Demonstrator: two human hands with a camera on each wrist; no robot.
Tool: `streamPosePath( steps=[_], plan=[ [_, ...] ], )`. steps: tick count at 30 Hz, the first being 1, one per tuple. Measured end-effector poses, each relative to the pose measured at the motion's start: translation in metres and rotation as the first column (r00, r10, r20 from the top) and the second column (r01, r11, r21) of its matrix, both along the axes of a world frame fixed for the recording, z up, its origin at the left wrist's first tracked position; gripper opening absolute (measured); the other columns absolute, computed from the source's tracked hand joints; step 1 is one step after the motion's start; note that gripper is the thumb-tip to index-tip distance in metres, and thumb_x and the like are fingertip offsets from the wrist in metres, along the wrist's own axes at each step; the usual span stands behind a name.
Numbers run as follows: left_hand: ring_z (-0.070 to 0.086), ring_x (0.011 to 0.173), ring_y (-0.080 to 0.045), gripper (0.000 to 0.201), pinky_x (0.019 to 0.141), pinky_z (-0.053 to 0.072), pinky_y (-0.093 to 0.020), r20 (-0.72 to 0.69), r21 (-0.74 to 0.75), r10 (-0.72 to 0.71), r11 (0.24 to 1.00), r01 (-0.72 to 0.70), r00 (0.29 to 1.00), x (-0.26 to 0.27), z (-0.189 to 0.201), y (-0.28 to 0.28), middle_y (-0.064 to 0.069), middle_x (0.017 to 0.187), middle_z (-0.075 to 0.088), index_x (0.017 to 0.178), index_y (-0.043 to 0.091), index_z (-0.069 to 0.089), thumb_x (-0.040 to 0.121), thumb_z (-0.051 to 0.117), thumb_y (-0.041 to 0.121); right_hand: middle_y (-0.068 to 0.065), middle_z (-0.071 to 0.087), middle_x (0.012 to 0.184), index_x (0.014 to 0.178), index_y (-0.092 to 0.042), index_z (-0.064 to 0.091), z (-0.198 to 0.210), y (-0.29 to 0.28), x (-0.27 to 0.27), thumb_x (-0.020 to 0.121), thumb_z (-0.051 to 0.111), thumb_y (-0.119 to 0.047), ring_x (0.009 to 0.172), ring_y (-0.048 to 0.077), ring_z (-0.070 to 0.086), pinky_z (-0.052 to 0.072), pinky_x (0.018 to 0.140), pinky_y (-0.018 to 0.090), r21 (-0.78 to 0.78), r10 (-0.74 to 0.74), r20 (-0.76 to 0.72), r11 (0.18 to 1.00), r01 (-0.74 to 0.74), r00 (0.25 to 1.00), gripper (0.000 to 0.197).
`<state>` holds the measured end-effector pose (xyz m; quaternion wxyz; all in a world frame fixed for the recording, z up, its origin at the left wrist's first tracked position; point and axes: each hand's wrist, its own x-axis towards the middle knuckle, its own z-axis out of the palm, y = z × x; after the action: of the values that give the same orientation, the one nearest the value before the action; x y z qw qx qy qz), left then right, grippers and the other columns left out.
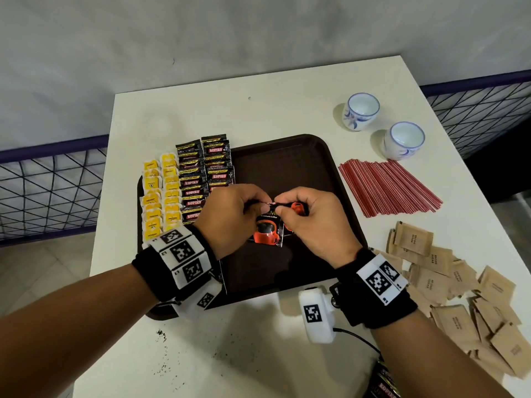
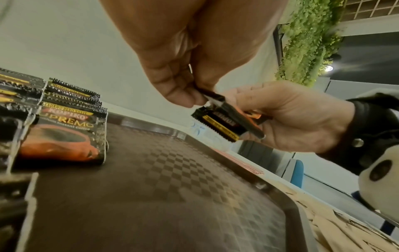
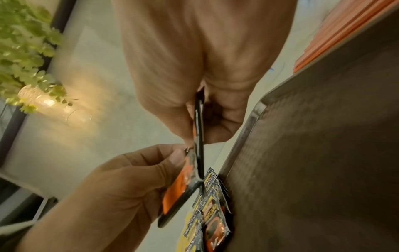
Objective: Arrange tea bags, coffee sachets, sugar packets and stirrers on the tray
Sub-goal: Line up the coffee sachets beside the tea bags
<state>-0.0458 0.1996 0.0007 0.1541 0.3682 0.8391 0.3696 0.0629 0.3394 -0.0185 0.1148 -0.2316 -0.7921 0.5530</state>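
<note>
Above the brown tray (image 1: 287,168) both hands hold a pair of joined black and orange coffee sachets (image 1: 265,231). My left hand (image 1: 250,203) pinches the top edge of the left sachet. The right hand (image 1: 287,208) pinches the sachet beside it, mostly hidden in its fingers. The left wrist view shows the sachets (image 2: 218,126) between the left hand (image 2: 179,85) and the right hand (image 2: 291,119). On the tray's left side lie two columns of yellow tea bags (image 1: 161,193) and two columns of coffee sachets (image 1: 204,173). Red stirrers (image 1: 388,188) and brown sugar packets (image 1: 459,288) lie on the table.
Two white and blue cups (image 1: 360,110) (image 1: 403,139) stand at the back right of the white table (image 1: 258,110). More coffee sachets (image 1: 385,383) show at the bottom edge. A railing runs past the table's left and right sides.
</note>
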Motion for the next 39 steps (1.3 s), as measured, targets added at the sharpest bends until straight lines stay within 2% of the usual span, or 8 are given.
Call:
streamPosePath(
  steps=[8,13,20,22,27,30,34,39],
  plan=[
    [0.053,0.057,0.001,0.014,0.054,0.038,-0.01,0.171,-0.052,-0.044,0.997,0.054,0.984,-0.003,0.004,-0.003,0.01,0.068,0.061,0.084,0.024,0.063,0.096,0.059,0.018,-0.005,0.074,0.092,0.099,-0.014,0.077,0.002,0.006,0.002,0.088,0.072,-0.007,0.086,0.009,0.07,0.056,0.083,0.027,-0.017,0.054,-0.084,0.998,-0.056,0.995,0.014],
    [0.049,0.054,0.001,0.02,0.053,0.035,-0.011,0.122,0.004,-0.026,1.0,0.026,0.992,0.002,0.006,-0.005,0.012,0.057,0.053,0.079,0.024,0.062,0.097,0.057,0.017,-0.001,0.07,0.088,0.094,-0.012,0.076,0.003,0.003,0.001,0.089,0.07,-0.006,0.083,0.012,0.067,0.054,0.078,0.025,0.115,0.075,-0.181,0.992,-0.055,0.981,0.01],
    [0.058,0.071,-0.002,0.003,0.063,0.042,-0.011,0.107,0.076,-0.074,0.995,0.066,0.992,0.002,0.014,-0.01,0.01,0.078,0.062,0.096,0.02,0.066,0.093,0.065,0.02,-0.005,0.074,0.085,0.098,-0.015,0.077,0.003,0.005,0.0,0.09,0.07,-0.01,0.074,0.003,0.066,0.052,0.071,0.02,-0.069,0.025,-0.117,0.997,-0.033,0.993,0.012],
    [0.06,0.088,-0.002,0.027,0.074,0.045,-0.012,0.032,0.053,-0.116,0.992,0.114,0.993,-0.003,0.015,-0.013,0.012,0.093,0.064,0.11,0.023,0.065,0.085,0.075,0.024,-0.006,0.073,0.081,0.097,-0.017,0.077,0.003,0.007,0.0,0.091,0.07,-0.011,0.068,0.002,0.063,0.05,0.068,0.019,-0.075,0.019,-0.096,0.997,-0.026,0.995,0.012],
    [0.063,0.082,-0.004,0.011,0.072,0.048,-0.016,-0.147,0.037,-0.13,0.99,0.137,0.981,-0.016,0.013,-0.013,0.011,0.089,0.067,0.095,0.022,0.076,0.084,0.075,0.018,-0.005,0.074,0.092,0.102,-0.017,0.077,0.002,-0.001,-0.003,0.089,0.072,-0.011,0.083,0.009,0.069,0.056,0.081,0.028,-0.088,0.059,-0.069,0.994,-0.065,0.996,0.015],
    [0.061,0.08,-0.004,0.007,0.072,0.049,-0.023,-0.151,-0.041,-0.11,0.994,0.105,0.982,-0.024,0.011,-0.014,0.009,0.087,0.066,0.09,0.021,0.076,0.085,0.073,0.018,-0.007,0.071,0.101,0.108,-0.02,0.075,0.001,-0.004,-0.003,0.088,0.072,-0.011,0.093,0.008,0.067,0.054,0.089,0.027,-0.063,0.086,-0.057,0.994,-0.09,0.995,0.022],
    [0.062,0.083,-0.003,0.009,0.077,0.046,-0.023,0.027,-0.234,-0.036,0.971,0.041,0.999,-0.052,0.01,-0.021,0.012,0.088,0.067,0.087,0.028,0.074,0.086,0.072,0.02,-0.01,0.069,0.106,0.107,-0.025,0.073,-0.002,0.007,0.004,0.09,0.069,-0.008,0.096,0.004,0.065,0.051,0.088,0.018,0.004,0.003,-0.027,1.0,-0.003,1.0,0.025],
    [0.061,0.067,0.005,0.012,0.063,0.041,-0.013,0.108,-0.451,-0.12,0.879,0.156,0.987,-0.077,0.012,-0.02,0.012,0.076,0.07,0.088,0.03,0.073,0.089,0.068,0.02,-0.012,0.072,0.104,0.104,-0.031,0.072,-0.01,0.022,0.022,0.092,0.06,-0.001,0.095,0.006,0.068,0.054,0.087,0.021,-0.082,-0.024,0.075,0.996,0.03,0.997,0.034]
  ],
)
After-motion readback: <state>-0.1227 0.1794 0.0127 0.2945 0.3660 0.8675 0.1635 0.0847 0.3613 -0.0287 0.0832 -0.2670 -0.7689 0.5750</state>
